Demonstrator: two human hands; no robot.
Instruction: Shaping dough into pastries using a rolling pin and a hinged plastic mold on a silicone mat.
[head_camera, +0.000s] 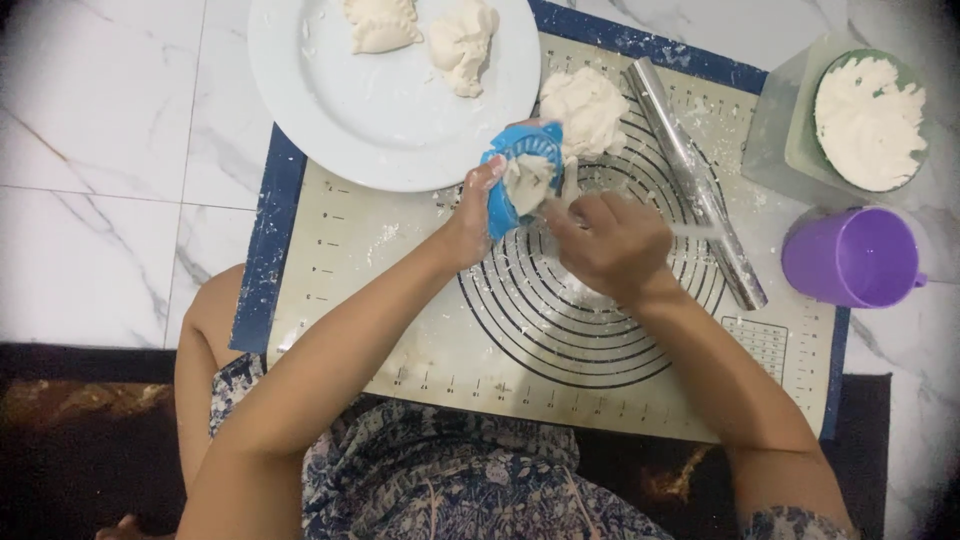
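Note:
My left hand (470, 215) holds a blue plastic dumpling press (508, 165) over a beige baking mat (420, 330) with dark printed circles. A piece of white dough (528, 180) sits in the press. Fingers of my right hand (610, 243) touch that dough, pinching at its edge. A lump of white dough (583, 108) lies on the mat just beyond the press. On a white plate (380, 130) at the top lie two shaped dough pieces (380, 22) (462, 42).
A metal rolling pin (700, 190) lies on the mat's right side. A purple cup (852, 258) and a clear container holding a green bowl of flour (868, 120) stand at the right. The mat rests on a white marble floor (100, 150); my patterned skirt (440, 480) is below.

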